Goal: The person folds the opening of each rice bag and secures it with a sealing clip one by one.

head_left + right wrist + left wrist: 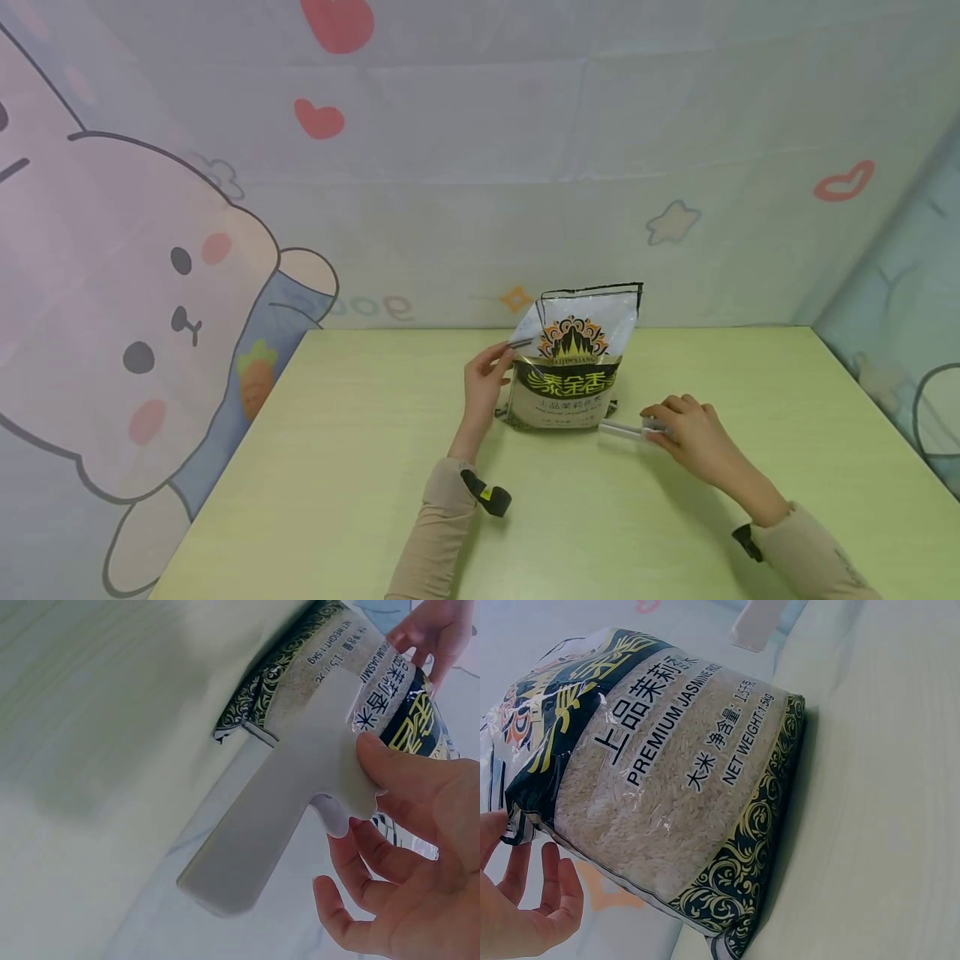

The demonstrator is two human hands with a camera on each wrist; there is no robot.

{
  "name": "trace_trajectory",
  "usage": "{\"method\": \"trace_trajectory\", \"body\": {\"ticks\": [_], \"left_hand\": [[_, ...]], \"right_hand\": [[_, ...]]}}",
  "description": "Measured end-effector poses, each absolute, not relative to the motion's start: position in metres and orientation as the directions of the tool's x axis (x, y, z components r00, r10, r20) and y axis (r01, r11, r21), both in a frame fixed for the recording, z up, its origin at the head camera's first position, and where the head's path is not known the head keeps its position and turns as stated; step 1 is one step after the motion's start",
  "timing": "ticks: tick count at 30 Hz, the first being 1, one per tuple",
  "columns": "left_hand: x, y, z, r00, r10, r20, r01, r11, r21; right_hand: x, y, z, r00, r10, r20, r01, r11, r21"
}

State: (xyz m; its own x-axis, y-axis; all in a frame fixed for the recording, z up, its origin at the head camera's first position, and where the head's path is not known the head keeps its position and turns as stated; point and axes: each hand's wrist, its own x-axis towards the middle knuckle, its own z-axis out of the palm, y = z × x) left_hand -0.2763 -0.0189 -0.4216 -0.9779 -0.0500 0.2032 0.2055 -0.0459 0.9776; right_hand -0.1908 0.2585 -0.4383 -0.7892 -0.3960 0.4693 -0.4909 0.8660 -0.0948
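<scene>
A plastic bag of jasmine rice [566, 367] stands upright on the table, white at the top with a dark band and a see-through lower part. My left hand [486, 379] pinches the bag's left edge, thumb in front, as the left wrist view shows near the hand [532, 900]. To the right of the bag, my right hand [690, 433] holds a whitish plastic tool [255, 817] with a long flat bar and a short, wavy-edged grip. Thumb and fingers pinch that grip, while the bar points toward the bag's lower right corner in the head view.
The light yellow-green table [322, 483] reaches back to a cloth backdrop [465, 233] printed with hearts, stars and a rabbit figure. Black straps sit on both wrists over beige sleeves [442, 508].
</scene>
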Motion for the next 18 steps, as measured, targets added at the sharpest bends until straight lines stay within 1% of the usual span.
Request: {"method": "trace_trajectory", "body": {"ticks": [4,6,8,14,18], "left_hand": [[-0.276,-0.019,-0.422,-0.977,-0.053,0.206,0.208,-0.045,0.977],[-0.277,-0.019,-0.422,-0.977,-0.056,0.206,0.208,-0.045,0.977],[-0.277,-0.018,-0.423,-0.977,-0.057,0.206,0.208,-0.045,0.977],[-0.276,-0.018,-0.422,-0.978,-0.055,0.200,0.203,-0.049,0.978],[-0.275,-0.019,-0.421,-0.978,-0.060,0.199,0.202,-0.046,0.978]], "right_hand": [[-0.191,0.258,-0.435,-0.784,-0.386,0.485,-0.494,0.862,-0.111],[-0.191,0.257,-0.435,-0.772,-0.382,0.508,-0.501,0.858,-0.115],[-0.192,0.257,-0.434,-0.745,-0.381,0.547,-0.515,0.850,-0.109],[-0.198,0.257,-0.429,-0.635,-0.380,0.673,-0.577,0.813,-0.086],[-0.201,0.257,-0.423,-0.588,-0.371,0.719,-0.612,0.785,-0.095]]}}
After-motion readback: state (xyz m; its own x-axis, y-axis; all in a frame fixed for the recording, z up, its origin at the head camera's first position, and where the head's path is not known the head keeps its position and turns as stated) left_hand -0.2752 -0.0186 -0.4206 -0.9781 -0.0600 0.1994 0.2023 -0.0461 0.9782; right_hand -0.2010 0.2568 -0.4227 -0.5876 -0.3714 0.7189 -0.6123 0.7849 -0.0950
